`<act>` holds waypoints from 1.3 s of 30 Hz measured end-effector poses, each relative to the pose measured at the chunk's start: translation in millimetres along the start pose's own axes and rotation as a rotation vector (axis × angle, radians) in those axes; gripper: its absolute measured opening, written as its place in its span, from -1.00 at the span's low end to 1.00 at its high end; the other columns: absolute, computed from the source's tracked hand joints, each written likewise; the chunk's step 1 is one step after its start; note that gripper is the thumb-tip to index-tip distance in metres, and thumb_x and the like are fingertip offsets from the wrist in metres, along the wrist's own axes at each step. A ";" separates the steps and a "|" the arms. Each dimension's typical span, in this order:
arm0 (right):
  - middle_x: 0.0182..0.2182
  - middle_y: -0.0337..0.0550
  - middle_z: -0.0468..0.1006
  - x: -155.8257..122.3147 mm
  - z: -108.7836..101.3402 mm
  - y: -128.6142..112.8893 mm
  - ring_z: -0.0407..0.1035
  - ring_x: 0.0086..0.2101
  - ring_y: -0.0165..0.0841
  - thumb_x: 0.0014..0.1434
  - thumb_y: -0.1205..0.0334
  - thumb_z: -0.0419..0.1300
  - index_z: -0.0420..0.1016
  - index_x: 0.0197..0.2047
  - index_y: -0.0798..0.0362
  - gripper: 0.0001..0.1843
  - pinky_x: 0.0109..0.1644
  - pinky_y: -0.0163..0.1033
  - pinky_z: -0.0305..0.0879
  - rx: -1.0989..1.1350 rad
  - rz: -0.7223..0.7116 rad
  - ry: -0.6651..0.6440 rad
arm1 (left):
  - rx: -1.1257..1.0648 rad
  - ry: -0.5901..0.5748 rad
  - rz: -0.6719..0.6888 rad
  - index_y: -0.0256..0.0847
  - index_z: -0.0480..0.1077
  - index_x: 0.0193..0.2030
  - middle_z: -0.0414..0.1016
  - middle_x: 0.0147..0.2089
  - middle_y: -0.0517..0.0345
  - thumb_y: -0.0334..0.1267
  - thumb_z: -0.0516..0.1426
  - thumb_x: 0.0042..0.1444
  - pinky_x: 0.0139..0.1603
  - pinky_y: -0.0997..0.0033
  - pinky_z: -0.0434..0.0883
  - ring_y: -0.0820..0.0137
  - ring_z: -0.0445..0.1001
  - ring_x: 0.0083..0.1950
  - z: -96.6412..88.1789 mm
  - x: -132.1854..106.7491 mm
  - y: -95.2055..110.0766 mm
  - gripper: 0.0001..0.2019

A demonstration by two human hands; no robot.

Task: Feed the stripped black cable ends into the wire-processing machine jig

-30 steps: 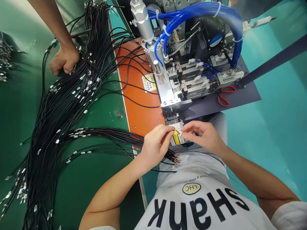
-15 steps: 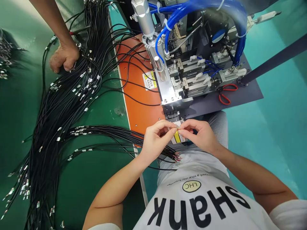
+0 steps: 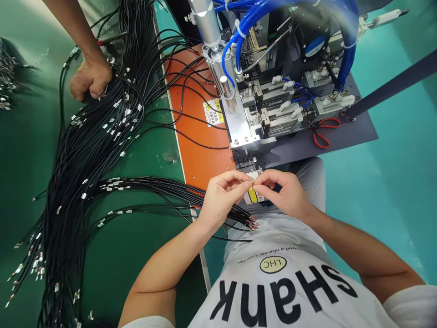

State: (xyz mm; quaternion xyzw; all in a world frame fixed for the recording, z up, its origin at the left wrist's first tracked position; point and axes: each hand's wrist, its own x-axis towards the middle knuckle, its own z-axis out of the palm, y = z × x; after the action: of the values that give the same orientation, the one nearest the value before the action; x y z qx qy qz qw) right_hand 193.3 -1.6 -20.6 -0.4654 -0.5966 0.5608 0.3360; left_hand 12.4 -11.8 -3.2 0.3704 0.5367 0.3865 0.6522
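Note:
My left hand [image 3: 223,193] and my right hand [image 3: 285,191] meet fingertip to fingertip in front of the machine, both pinched closed. Between the tips is a tiny, pale piece, too small to name. Just beneath the fingers, a yellow and white label [image 3: 252,195] shows in part. A bundle of black cables [image 3: 180,193] passes below my left hand and wrist. Its stripped ends, with thin coloured wires [image 3: 252,222], lie at the white shirt near my lap.
The machine [image 3: 239,123] with blue air hoses stands ahead on an orange plate [image 3: 194,155]. Red-handled scissors [image 3: 322,134] lie on its dark base. A large heap of black cables [image 3: 92,150] covers the green table [image 3: 146,259]. Another person's hand [image 3: 91,77] rests on that heap.
My hands stay pinched together in nearly the same place, with slight finger movement. The view has shifted a little. The other person's hand has barely moved.

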 end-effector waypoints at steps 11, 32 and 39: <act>-0.29 -0.24 0.64 2.4 -9.9 -3.2 0.45 -0.31 -0.36 0.21 0.22 0.30 0.62 -0.17 -0.05 -0.88 -0.23 -0.23 0.31 -0.058 -0.003 -0.009 | 0.061 0.052 0.005 -0.25 0.51 -0.30 0.48 -0.34 0.17 -0.15 0.30 0.10 -0.41 0.55 0.34 0.55 0.35 -0.41 1.2 -1.2 -6.6 -0.80; -0.35 -0.26 0.63 3.7 -2.4 -5.9 0.47 -0.34 -0.37 0.20 0.32 0.32 0.65 -0.30 -0.04 -0.92 -0.30 -0.24 0.32 -0.184 -0.143 0.161 | 0.141 -0.013 0.054 -0.27 0.52 -0.33 0.47 -0.43 0.20 -0.28 0.29 0.11 -0.41 0.56 0.32 0.58 0.32 -0.46 1.2 2.0 -2.8 -0.90; -0.36 -0.27 0.63 3.0 -5.3 -2.1 0.42 -0.37 -0.39 0.16 0.32 0.34 0.63 -0.32 -0.04 -0.94 -0.32 -0.25 0.27 -0.125 -0.084 0.127 | 0.147 -0.005 0.061 -0.26 0.49 -0.34 0.47 -0.42 0.20 -0.25 0.27 0.13 -0.42 0.53 0.31 0.55 0.34 -0.45 2.0 0.5 -2.0 -0.88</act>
State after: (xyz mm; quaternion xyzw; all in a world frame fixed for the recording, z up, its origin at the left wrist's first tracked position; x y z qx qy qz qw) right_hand 196.8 3.2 -18.1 -0.4946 -0.6270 0.4773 0.3666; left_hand 14.6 -12.3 -4.9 0.4345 0.5504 0.3645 0.6126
